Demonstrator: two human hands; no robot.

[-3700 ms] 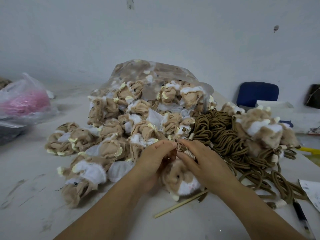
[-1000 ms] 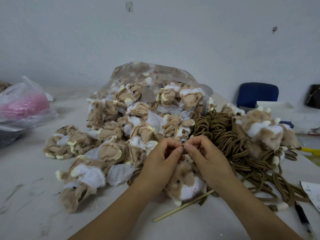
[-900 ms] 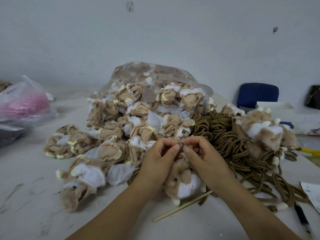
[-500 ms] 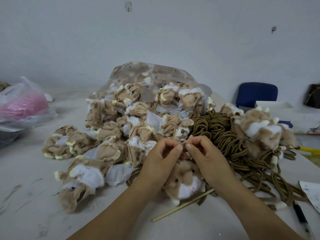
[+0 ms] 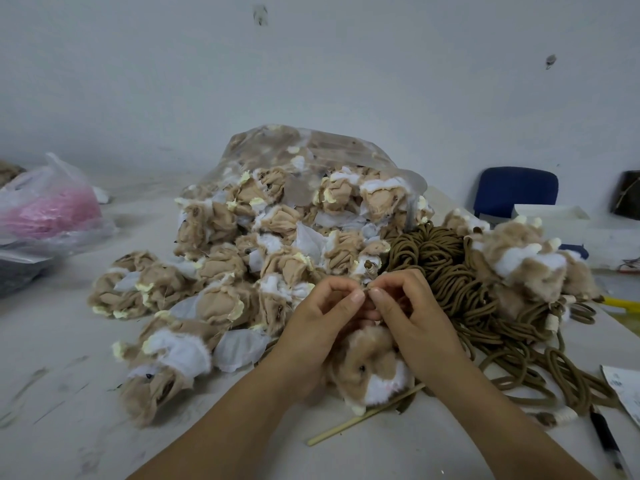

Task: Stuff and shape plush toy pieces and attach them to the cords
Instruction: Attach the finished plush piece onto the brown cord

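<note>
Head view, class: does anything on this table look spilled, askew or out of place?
Yes. The clear plastic bag lies slumped with its mouth open, and unstuffed plush skins have spilled from it in a loose heap across the table. The brown cords beside them lie tangled.

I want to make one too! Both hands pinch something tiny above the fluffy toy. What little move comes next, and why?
Probably tug the cord end snug: left hand and right hand both pinch it just above the stuffed toy, so fastening looks unfinished; the join is hidden.
</note>
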